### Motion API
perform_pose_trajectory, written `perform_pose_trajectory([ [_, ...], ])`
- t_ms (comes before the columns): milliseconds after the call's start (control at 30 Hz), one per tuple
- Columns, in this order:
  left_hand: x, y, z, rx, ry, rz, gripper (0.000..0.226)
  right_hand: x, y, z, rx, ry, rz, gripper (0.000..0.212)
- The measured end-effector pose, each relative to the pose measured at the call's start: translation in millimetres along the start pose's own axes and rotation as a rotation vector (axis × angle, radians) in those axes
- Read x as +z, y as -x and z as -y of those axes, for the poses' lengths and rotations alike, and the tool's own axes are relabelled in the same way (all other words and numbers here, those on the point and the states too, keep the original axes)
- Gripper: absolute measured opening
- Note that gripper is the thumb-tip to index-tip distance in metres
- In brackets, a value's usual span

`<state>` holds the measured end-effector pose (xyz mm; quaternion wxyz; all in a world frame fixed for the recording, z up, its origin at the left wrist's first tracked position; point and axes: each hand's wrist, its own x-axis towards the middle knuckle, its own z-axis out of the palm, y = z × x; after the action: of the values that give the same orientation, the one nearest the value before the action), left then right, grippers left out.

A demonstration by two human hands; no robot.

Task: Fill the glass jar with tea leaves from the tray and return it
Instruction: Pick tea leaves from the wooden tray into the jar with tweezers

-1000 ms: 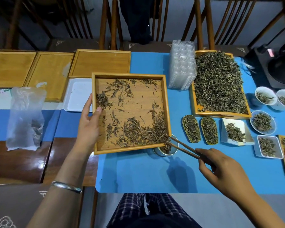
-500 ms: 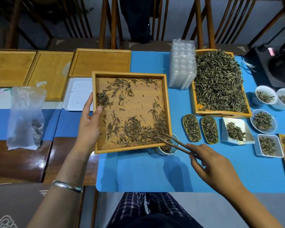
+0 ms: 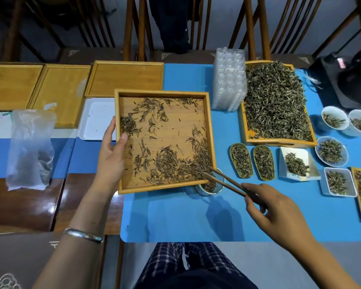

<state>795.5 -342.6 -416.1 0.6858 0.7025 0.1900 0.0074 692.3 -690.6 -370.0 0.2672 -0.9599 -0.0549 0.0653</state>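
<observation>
Jar (image 3: 209, 186) under tray's (image 3: 210, 130) near-right corner

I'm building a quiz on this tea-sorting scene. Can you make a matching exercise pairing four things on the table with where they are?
Things:
1. glass jar
2. plastic bag
3. wooden tongs
4. white tray

Places:
A. held in the right hand
B. under the near right corner of the tilted wooden tray
C. far left, partly on the dark wood
D. behind the left hand

Pairs: 1-B, 2-C, 3-A, 4-D
</observation>
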Motion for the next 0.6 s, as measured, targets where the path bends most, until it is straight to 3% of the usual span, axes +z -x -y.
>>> perform_pose_trajectory([
  [200, 0.7, 1.5, -0.4, -0.015, 0.012, -0.002, 0.046, 15.8, -21.1, 19.0, -0.087, 0.062, 0.043, 0.029],
  [600, 1.4, 4.7, -4.7, -0.018, 0.014, -0.008, 0.051, 5.6, 1.0, -6.6, 0.035, 0.049, 0.073, 0.028],
])
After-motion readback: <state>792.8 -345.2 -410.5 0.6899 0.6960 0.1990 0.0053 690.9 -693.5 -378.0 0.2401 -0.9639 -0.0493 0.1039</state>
